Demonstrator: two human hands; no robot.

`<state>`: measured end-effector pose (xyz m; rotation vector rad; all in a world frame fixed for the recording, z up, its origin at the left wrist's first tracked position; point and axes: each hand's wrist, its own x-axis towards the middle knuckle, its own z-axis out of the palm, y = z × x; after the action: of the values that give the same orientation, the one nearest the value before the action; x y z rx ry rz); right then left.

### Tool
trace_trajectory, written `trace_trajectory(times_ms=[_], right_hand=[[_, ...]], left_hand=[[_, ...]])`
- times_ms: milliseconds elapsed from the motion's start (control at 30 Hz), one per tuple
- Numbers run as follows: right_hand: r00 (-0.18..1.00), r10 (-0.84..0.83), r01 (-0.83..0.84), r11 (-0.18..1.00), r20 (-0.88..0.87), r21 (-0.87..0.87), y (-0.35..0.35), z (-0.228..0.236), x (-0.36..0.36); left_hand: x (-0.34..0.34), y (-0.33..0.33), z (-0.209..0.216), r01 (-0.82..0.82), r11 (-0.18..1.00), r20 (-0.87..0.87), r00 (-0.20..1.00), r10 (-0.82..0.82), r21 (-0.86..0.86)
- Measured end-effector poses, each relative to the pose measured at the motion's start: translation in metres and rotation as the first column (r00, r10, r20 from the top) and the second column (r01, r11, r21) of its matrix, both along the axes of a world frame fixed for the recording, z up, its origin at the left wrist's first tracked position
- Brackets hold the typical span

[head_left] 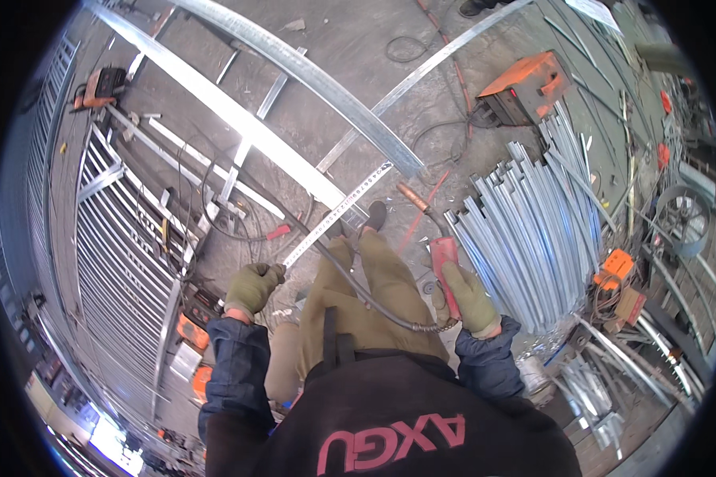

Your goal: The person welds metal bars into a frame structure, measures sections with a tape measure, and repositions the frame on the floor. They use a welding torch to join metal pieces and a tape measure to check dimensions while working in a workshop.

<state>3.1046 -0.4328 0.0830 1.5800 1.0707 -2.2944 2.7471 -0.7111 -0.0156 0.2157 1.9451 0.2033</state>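
Observation:
My gloved left hand (253, 288) is closed on the near end of a long white ruler (326, 222) with dark markings. The ruler slants away to the right, and its far end reaches close to the end of a galvanized steel channel (318, 87). Along its middle it passes by the end of a second, bright steel beam (239, 119). In my gloved right hand (471, 298) is a welding torch (444, 262) with a red handle. Its copper-coloured nozzle points up and left toward the beam ends. The torch's dark cable (350, 282) loops in front of my legs and crosses over the ruler.
A stack of cut steel tubes (533, 230) lies to the right, below an orange machine (525, 83). Long steel bars (127, 270) form a rack on the left. Cables and a red-handled tool (278, 231) lie on the floor. A wheel-shaped metal part (682, 221) stands far right.

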Motion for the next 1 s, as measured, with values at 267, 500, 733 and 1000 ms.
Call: trace_trajectory(times_ms=[267, 500, 733, 1000], right_hand=[[0.977, 0.168, -0.180, 0.980, 0.129, 0.090, 0.025, -0.018, -0.046], [0.974, 0.195, -0.205, 0.975, 0.112, 0.084, 0.013, -0.029, -0.056], [0.983, 0.104, -0.117, 0.990, 0.154, 0.077, 0.031, -0.026, -0.039], [0.990, 0.053, -0.062, 0.996, 0.129, 0.067, 0.039, -0.028, -0.046]], left_hand=[[-0.001, 0.021, 0.020, 0.028, 0.998, -0.023, 0.999, -0.029, -0.051], [-0.001, 0.006, 0.004, -0.035, 0.999, 0.049, 0.998, 0.033, 0.032], [0.002, 0.023, 0.015, 0.054, 0.997, 0.015, 0.998, -0.054, -0.049], [0.004, 0.013, 0.009, -0.027, 1.000, 0.064, 0.998, 0.026, 0.009]])
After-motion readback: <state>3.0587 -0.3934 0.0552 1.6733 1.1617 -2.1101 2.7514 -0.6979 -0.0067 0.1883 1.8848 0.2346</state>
